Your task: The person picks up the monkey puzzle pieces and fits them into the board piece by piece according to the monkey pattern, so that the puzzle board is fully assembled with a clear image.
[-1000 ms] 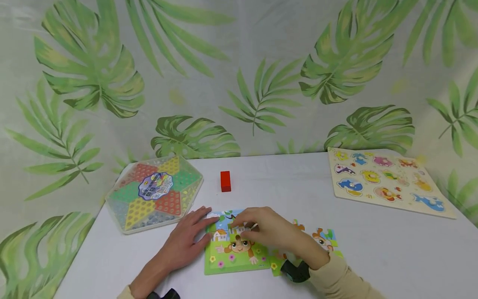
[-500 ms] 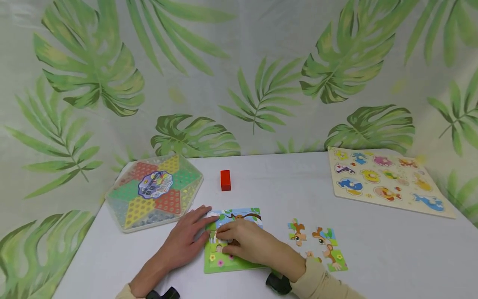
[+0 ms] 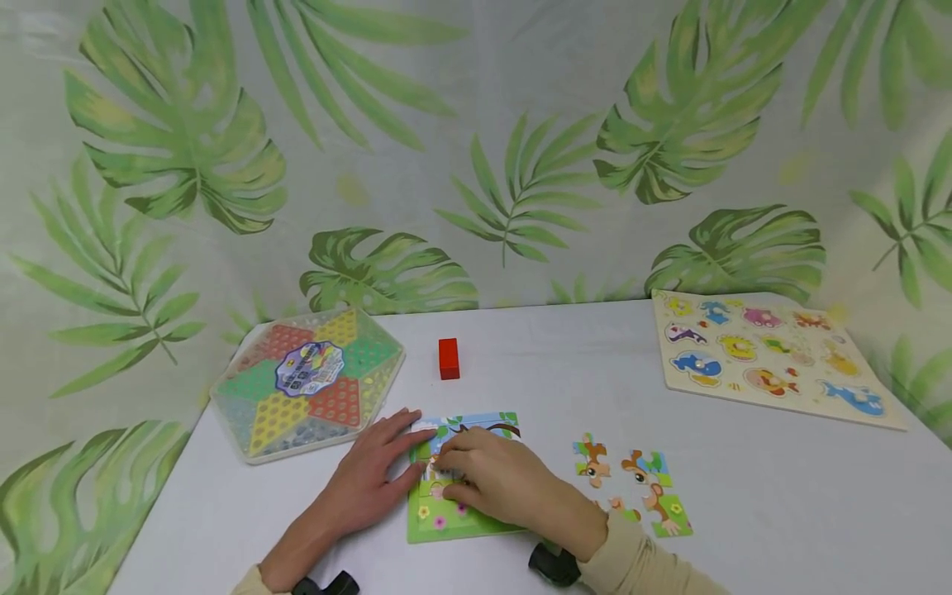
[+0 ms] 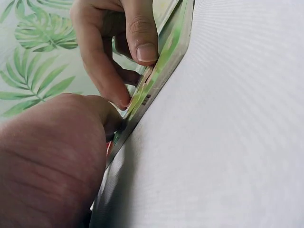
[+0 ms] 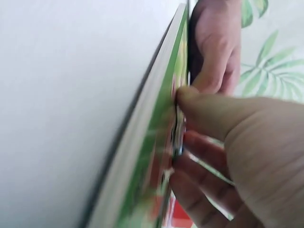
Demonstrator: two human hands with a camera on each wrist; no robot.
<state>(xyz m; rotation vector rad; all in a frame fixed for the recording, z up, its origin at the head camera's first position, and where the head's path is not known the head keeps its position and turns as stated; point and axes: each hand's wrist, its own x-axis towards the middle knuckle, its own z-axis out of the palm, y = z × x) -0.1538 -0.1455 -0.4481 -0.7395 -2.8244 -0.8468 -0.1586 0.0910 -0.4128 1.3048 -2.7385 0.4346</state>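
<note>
A jigsaw puzzle board (image 3: 476, 533) with a green border lies in front of me, its upper part showing sky and a branch. My left hand (image 3: 375, 475) rests along the board's left edge, fingers extended and fingertips on it. My right hand (image 3: 498, 479) reaches over the middle of the board. Its thumb and fingers pinch a jigsaw piece (image 4: 149, 72) down at the board's surface, mostly hidden by the fingers. Loose jigsaw pieces lie right of the board: one with part of a monkey face (image 3: 592, 464), another with an eye (image 3: 645, 471), and one with flowers (image 3: 673, 516).
A Chinese checkers box (image 3: 308, 388) sits at the left. Behind the board stands a red block (image 3: 449, 359). At the back right lies a wooden peg puzzle (image 3: 773, 364) with sea animals. Leaf-printed cloth (image 3: 535, 198) hangs behind the table.
My right hand has moved left and slightly nearer over the board, uncovering the loose pieces at the right. In the last half second it barely shifts. My left hand stays in place.
</note>
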